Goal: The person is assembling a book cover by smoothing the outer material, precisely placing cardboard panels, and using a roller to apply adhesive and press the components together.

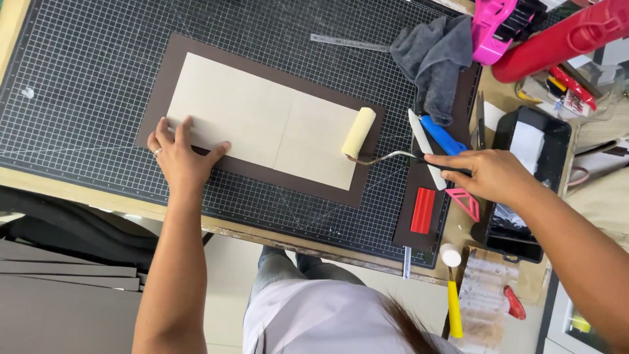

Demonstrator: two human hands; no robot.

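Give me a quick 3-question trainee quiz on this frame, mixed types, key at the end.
1. True or false: the left hand presses flat on the cream boards laid on the dark brown sheet.
2. Which tool does the right hand hold? A) yellow-handled mallet B) foam roller C) steel ruler
3. Fill in: the grey cloth lies at the mat's far ______ corner, as the person sees it.

Key
1. True; its fingers spread over the boards' near left corner.
2. B; the hand grips the handle, the roller head rests on the boards' right edge.
3. Right.
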